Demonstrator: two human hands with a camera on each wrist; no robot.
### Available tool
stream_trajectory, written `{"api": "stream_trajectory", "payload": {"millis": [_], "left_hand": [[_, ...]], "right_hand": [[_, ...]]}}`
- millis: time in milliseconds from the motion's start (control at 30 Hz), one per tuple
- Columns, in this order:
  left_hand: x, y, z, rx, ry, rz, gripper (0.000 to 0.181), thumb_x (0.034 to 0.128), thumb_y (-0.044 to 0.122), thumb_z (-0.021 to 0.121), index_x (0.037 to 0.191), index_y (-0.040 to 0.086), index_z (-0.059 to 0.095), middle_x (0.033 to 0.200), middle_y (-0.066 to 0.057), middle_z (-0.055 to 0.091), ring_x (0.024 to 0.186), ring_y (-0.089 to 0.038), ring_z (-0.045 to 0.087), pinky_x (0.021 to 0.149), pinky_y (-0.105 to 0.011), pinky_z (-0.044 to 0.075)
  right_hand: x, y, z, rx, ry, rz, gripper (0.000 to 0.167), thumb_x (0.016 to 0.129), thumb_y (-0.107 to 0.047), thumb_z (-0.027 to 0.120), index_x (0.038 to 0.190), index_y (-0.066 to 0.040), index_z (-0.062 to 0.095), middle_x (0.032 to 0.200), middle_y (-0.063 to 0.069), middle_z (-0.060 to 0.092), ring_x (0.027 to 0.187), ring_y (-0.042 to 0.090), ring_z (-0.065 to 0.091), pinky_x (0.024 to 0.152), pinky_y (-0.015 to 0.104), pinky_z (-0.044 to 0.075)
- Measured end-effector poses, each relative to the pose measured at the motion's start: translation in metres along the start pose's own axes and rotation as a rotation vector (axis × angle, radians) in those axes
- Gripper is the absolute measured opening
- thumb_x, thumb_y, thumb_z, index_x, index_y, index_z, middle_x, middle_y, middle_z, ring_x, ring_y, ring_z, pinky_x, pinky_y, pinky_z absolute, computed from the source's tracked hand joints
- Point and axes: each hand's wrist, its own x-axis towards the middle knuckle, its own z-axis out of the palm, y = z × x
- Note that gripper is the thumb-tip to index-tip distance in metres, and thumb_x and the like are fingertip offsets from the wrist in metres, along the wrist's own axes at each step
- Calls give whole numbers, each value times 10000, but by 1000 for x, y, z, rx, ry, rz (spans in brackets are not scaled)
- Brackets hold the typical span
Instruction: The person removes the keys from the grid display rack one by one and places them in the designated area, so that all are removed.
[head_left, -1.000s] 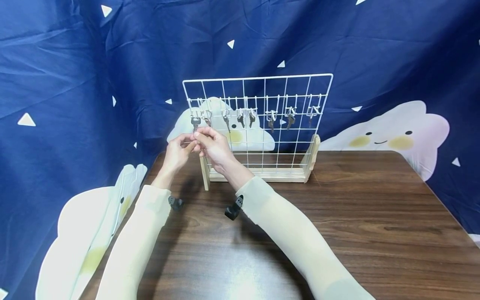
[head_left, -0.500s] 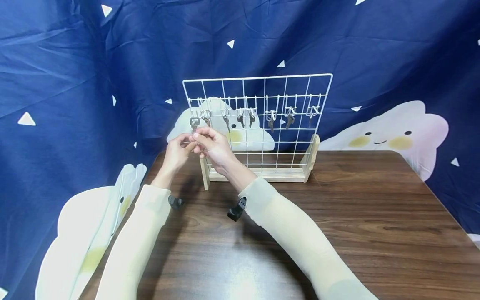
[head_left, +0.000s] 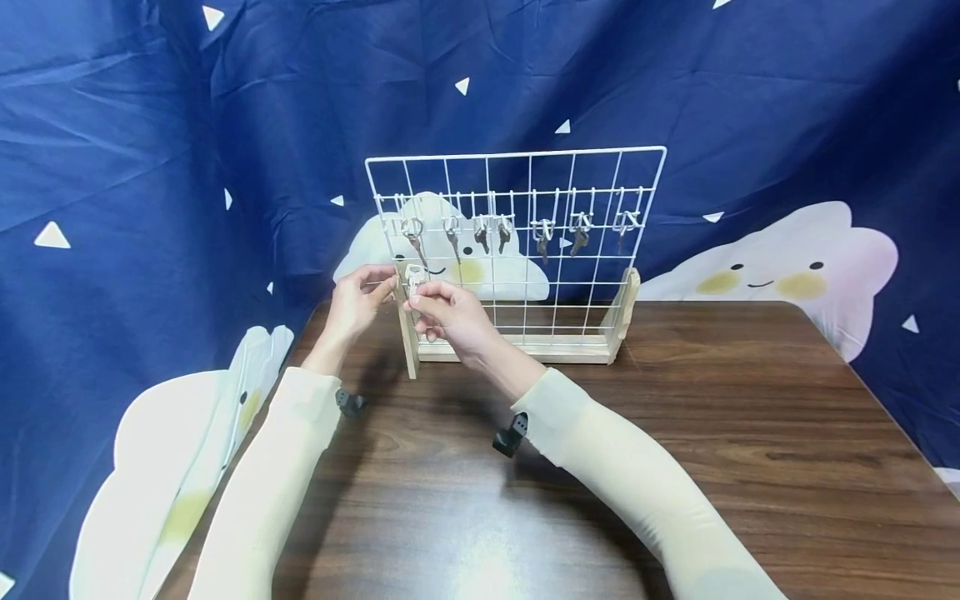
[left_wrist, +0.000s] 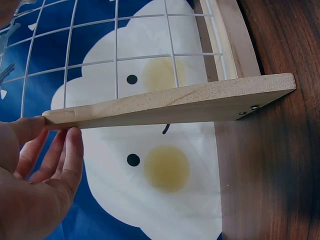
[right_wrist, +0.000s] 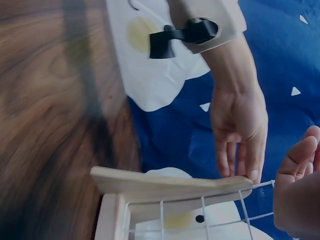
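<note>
In the head view my right hand (head_left: 459, 323) pinches a silver key (head_left: 415, 282) with a ring at its top, just in front of the white wire rack (head_left: 517, 155). Thumb and fingers of my left hand (head_left: 352, 302) grip the upper tip of the rack's left wooden side piece (left_wrist: 170, 102), as the left wrist view shows closely. Several keys, among them one at the right (head_left: 580, 237), hang by rings from hooks along the grid. The right wrist view cuts off my right hand (right_wrist: 300, 192) at its edge and hides the key.
The rack's wooden base (head_left: 517, 353) stands near the back of a brown wood-grain table (head_left: 720, 400). Behind it hangs a blue cloth (head_left: 300, 100) with clouds and white triangles. The right wooden side piece (head_left: 624, 321) holds up the grid's other end.
The leftmost key has come off its hook in my right hand, which has moved right and down, away from my left hand. The left hand stays at the rack's left side.
</note>
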Motion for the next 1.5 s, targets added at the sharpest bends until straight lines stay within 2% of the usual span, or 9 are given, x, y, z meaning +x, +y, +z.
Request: {"api": "stream_trajectory", "payload": {"millis": [133,267,367,533,833,1067,1300,1400,1500], "left_hand": [[-1,1,0,-8,-3,-7,333,965,189,675,1238,-2,659,1249,-213,687,1119,-355,683,779,-157,630],[-2,1,-1,4,-6,-9,351,971,197,667,1260,0,649,1268,-213,679,1123,-361,682,835,-248,648],[-2,1,-1,9,-4,-8,348,969,196,670,1255,-2,651,1267,-212,680,1120,-358,683,838,-252,648],[0,0,-1,11,2,-2,330,958,202,687,1224,9,668,1247,-197,692,1094,-357,693,753,-131,619],[0,-3,0,26,2,4,323,960,202,683,1218,7,671,1238,-198,695,1078,-358,697,834,-264,650],[2,-1,0,13,-4,6,351,959,221,686,1233,3,664,1251,-203,689,1098,-363,689,761,-125,617],[1,0,-1,20,1,0,334,958,211,686,1226,12,671,1246,-193,695,1082,-347,699,793,-184,637],[2,-1,0,21,3,9,325,956,209,689,1214,11,676,1235,-194,700,1078,-350,698,791,-177,635],[2,-1,0,24,1,8,336,957,220,689,1223,15,675,1238,-195,698,1088,-360,693,765,-125,616]], "right_hand": [[-8,6,-9,-65,-2,24,40,955,-57,630,983,-79,613,883,32,728,580,80,574,475,150,466],[-19,9,-17,-123,-18,54,68,950,-76,639,1013,-77,613,981,144,740,593,86,588,487,164,477],[-28,11,-22,-151,-31,86,109,940,-89,653,1038,-84,608,963,105,748,602,89,604,486,168,480],[-38,15,-29,-186,-48,120,151,916,-104,685,1043,-93,605,850,-33,727,613,94,618,494,180,490],[-54,24,-43,-230,-43,177,171,909,-100,696,1052,-82,605,950,46,766,618,100,627,492,174,499],[-64,34,-52,-218,-60,227,147,905,-78,684,1025,-89,599,915,48,753,608,96,612,484,162,488],[-74,48,-56,-224,-72,296,173,905,-79,675,1053,-68,587,881,39,749,605,79,600,486,155,478],[-77,55,-58,-228,-79,322,181,908,-76,665,1061,-57,570,847,-4,741,604,76,594,488,155,467],[-80,62,-59,-227,-80,345,182,911,-69,657,1065,-48,564,864,25,743,606,77,590,488,153,463]]}}
